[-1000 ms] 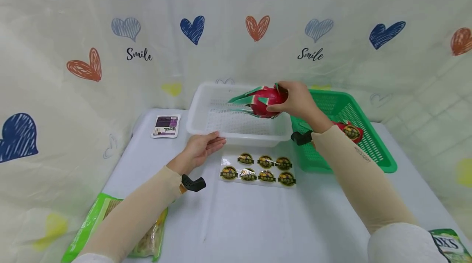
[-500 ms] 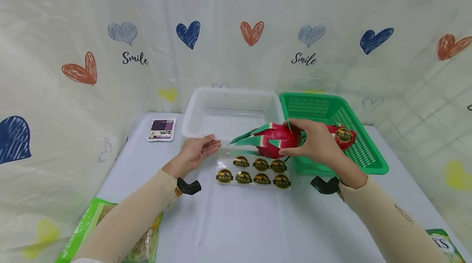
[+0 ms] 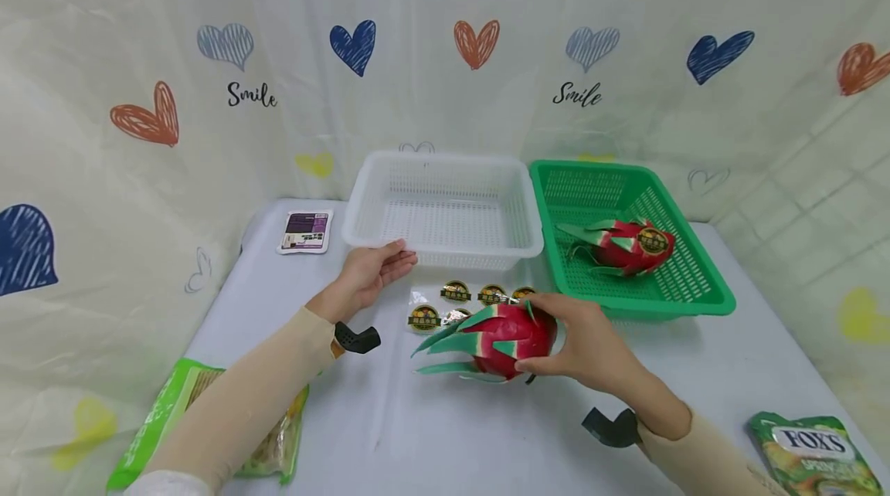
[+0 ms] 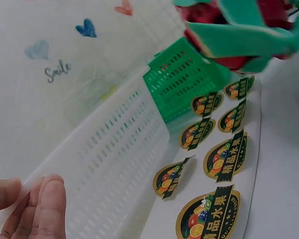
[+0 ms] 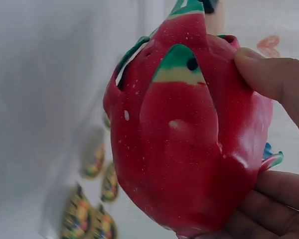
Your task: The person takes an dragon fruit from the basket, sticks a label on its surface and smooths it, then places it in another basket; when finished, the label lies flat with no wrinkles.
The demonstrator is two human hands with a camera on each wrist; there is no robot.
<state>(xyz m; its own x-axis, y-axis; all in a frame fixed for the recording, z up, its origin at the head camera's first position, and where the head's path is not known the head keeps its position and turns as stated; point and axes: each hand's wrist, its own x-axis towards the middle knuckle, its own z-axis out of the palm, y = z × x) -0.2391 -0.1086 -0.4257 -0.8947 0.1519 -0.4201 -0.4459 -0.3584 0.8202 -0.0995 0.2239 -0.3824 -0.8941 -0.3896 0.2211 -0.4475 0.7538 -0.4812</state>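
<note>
My right hand (image 3: pixel 591 341) holds a red dragon fruit (image 3: pixel 511 341) with green leaf tips, raised over the table in front of the baskets. Its thumb and fingers lie on opposite sides of the fruit (image 5: pixel 184 149) in the right wrist view. At the near left corner of the white basket (image 3: pixel 473 253), my left hand (image 3: pixel 365 276) pinches the rim, with thumb and fingers on either side of it in the left wrist view. A sheet of round black-and-gold stickers (image 4: pixel 222 154) lies before the white basket, partly hidden by the fruit in the head view.
The green basket (image 3: pixel 647 303) stands at the right, with a second dragon fruit (image 3: pixel 626 247) bearing a round sticker. A purple-and-white packet (image 3: pixel 306 232) lies at the left. A green-edged bag (image 3: pixel 274 442) is near the left forearm, and a FOX'S bag (image 3: pixel 813 450) at the right front.
My right hand has brought the dragon fruit from over the white basket toward me, over the near table and part of the sticker sheet. My left hand stays at the white basket's corner.
</note>
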